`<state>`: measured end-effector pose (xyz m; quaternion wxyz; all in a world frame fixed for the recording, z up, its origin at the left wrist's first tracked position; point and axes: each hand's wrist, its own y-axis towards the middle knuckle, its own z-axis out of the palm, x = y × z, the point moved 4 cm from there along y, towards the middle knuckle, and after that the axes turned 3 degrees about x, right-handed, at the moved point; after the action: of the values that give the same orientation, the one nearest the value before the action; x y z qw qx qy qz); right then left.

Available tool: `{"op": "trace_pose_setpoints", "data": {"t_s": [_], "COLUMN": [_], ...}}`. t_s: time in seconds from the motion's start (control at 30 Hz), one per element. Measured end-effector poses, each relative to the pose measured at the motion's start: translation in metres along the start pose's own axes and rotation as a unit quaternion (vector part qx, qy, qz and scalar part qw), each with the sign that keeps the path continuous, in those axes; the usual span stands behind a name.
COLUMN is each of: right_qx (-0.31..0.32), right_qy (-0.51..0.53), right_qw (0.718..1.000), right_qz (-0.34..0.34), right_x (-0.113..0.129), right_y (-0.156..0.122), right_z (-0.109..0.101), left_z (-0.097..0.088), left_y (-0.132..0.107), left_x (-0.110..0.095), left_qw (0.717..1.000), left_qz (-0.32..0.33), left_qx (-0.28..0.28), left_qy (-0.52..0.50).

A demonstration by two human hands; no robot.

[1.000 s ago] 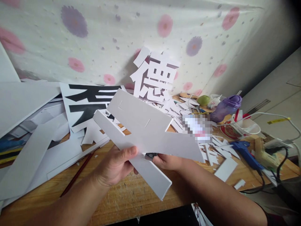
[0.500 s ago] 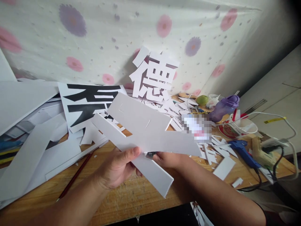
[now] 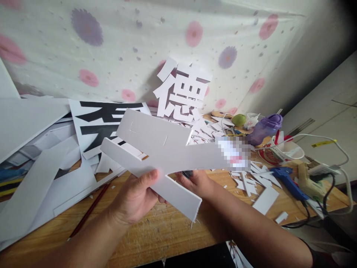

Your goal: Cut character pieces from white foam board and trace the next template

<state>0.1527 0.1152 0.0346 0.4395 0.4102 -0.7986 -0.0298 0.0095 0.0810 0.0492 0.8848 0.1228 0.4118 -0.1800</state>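
A cut white foam-board character piece (image 3: 156, 145) with several arms is held up over the table. My left hand (image 3: 142, 191) grips it, thumb on top and fingers curled underneath, close to its lower strip. Fine shreds hang from that strip's lower end. My right hand (image 3: 196, 182) is just beneath the piece's right arm, closed around a small dark tool (image 3: 187, 173). Most of the tool is hidden by the fingers and the board, so its kind cannot be told. Two short slits show on the board's upper part.
A finished white character (image 3: 181, 91) leans on the flowered curtain. Board sheets (image 3: 36, 178) and a black-printed sheet (image 3: 86, 139) lie left. White scraps (image 3: 266, 175), a blue glue gun (image 3: 290, 182), a paper tub (image 3: 295, 150) and a purple bottle (image 3: 264, 128) are right.
The white piece has shifted left and turned slightly in my left hand. My right hand has moved slightly right, leaving a gap between the tool and the piece's inner corner.
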Motion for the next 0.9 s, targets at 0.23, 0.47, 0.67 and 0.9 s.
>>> {"op": "trace_pose_setpoints", "data": {"t_s": [0.23,0.47,0.67,0.9], "right_qx": [-0.098,-0.1,-0.129,-0.2], "right_qy": [-0.04,0.002,0.169,0.416], "right_qw": [0.988,0.989,0.977,0.884], "right_qz": [-0.113,-0.106,0.003,0.08], "right_x": [0.001,0.005,-0.001,-0.022], "right_y": [0.003,0.007,0.006,0.005], "right_z": [-0.015,-0.015,-0.017,-0.012], "left_z": [-0.008,-0.012,-0.012,-0.023], "left_y": [0.003,0.004,0.011,0.011], "left_x": [-0.008,-0.001,-0.006,-0.01], "left_qw": [0.994,0.998,0.993,0.976], "left_qz": [0.067,0.019,0.059,0.112], "left_qx": [-0.081,-0.059,-0.106,-0.185], "left_qy": [-0.016,-0.001,-0.01,-0.018]}}
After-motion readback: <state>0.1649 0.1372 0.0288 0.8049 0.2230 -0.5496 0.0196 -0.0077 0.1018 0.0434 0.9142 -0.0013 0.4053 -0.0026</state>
